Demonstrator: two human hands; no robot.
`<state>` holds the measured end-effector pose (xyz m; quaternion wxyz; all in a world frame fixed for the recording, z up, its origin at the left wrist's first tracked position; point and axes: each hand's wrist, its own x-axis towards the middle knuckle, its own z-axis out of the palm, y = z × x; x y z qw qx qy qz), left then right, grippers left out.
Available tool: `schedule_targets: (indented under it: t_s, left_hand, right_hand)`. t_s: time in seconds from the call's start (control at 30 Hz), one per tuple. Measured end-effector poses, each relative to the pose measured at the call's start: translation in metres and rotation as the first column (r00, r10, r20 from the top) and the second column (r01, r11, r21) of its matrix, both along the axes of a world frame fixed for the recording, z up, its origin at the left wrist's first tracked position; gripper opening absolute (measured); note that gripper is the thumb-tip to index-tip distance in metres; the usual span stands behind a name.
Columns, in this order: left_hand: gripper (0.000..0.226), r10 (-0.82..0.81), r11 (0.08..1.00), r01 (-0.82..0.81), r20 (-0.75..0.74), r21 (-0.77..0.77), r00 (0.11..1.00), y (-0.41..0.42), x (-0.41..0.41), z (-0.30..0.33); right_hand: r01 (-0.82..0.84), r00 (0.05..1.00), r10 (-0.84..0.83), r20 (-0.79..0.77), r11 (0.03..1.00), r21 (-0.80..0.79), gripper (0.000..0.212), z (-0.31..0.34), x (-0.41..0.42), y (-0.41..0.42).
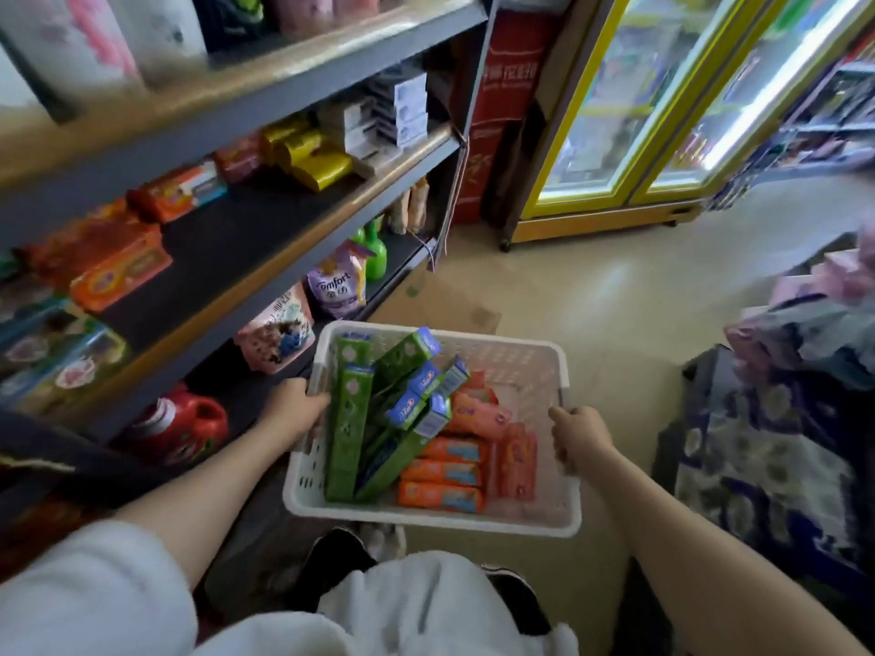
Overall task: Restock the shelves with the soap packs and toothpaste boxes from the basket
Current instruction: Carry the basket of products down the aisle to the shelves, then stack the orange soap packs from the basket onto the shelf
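Note:
A white plastic basket [502,352] hangs low over the floor beside the shelf unit. My left hand [296,407] grips its left rim and my right hand [580,435] grips its right rim. Inside, several green toothpaste boxes [343,437] lie slanted on the left. Several orange soap packs [442,495] are stacked on the right. The middle shelf [227,248] on my left holds more orange soap packs [120,272] along its back, with bare dark board in front.
Detergent bottles [177,423] and a Comfort refill pouch [338,286] stand on the bottom shelf. A yellow-framed glass cooler [663,111] is ahead on the right. A patterned fabric pile [776,419] sits at my right. The tan floor lies ahead.

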<state>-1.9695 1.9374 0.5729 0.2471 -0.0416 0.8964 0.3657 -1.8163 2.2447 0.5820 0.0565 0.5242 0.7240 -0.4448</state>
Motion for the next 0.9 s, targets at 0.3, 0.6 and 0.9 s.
schedule_targets:
  t_s: [0.3, 0.6, 0.9]
  left_hand:
    - [0.017, 0.268, 0.963, -0.269, 0.118, -0.001, 0.956, 0.081, -0.095, -0.049]
    - [0.016, 0.688, 0.672, -0.740, 0.362, 0.009, 0.629, 0.160, -0.112, -0.126]
    - [0.012, 0.829, 0.486, -0.872, 0.343, -0.055, 0.441, 0.181, -0.107, -0.183]
  right_hand:
    - [-0.265, 0.964, 0.262, 0.040, 0.960, 0.088, 0.040, -0.044, -0.205, 0.114]
    - [-0.733, 0.652, 0.721, 0.233, 0.679, -0.050, 0.016, -0.120, -0.383, 0.165]
    - [-0.865, 0.434, 0.874, 0.220, 0.472, -0.169, 0.017, -0.204, -0.435, 0.167]
